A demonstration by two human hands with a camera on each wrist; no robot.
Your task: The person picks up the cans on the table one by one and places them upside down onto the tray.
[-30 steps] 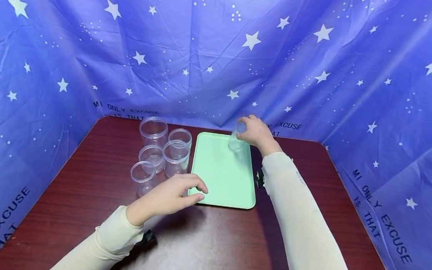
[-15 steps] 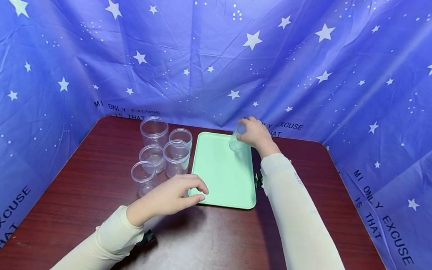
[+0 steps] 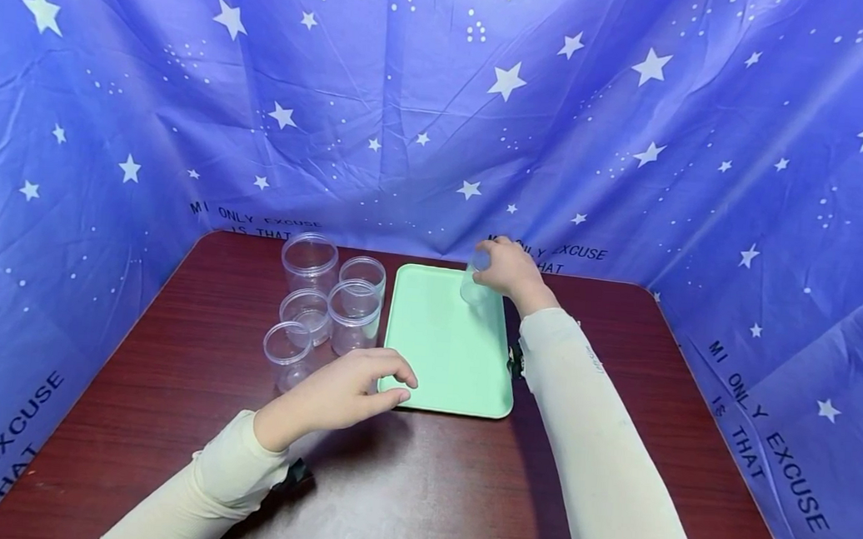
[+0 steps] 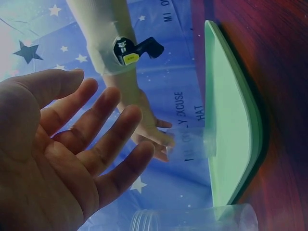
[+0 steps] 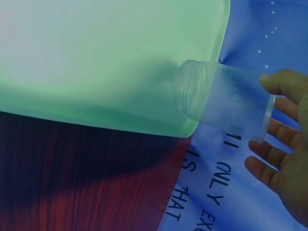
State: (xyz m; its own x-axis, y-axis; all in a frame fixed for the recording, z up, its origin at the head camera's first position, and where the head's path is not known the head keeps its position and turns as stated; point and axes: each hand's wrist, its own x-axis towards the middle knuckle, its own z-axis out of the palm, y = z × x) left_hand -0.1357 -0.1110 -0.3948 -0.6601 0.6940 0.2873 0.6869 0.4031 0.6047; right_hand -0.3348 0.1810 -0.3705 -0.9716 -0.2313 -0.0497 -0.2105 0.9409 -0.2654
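At the far right corner of the green tray (image 3: pixel 444 346), my right hand (image 3: pixel 510 268) holds a clear jar (image 3: pixel 473 285). In the right wrist view the threaded mouth of this jar (image 5: pixel 231 98) is against the tray (image 5: pixel 120 57), and the thumb and fingers of my right hand (image 5: pixel 288 130) are at its base end. My left hand (image 3: pixel 340 390) hangs over the tray's near left corner, fingers loosely bent and holding nothing. The left wrist view shows the left hand (image 4: pixel 82 144) palm visible, fingers spread.
Several clear jars stand grouped left of the tray, among them a large one at the back (image 3: pixel 309 265) and a narrow one in front (image 3: pixel 288 355), partly behind my left hand. A blue star-printed curtain (image 3: pixel 384 91) surrounds the dark red table (image 3: pixel 424 486).
My right hand has come down slightly at the tray's far right corner, still with the jar. My left hand has stayed in place, and the head view has shifted very slightly.
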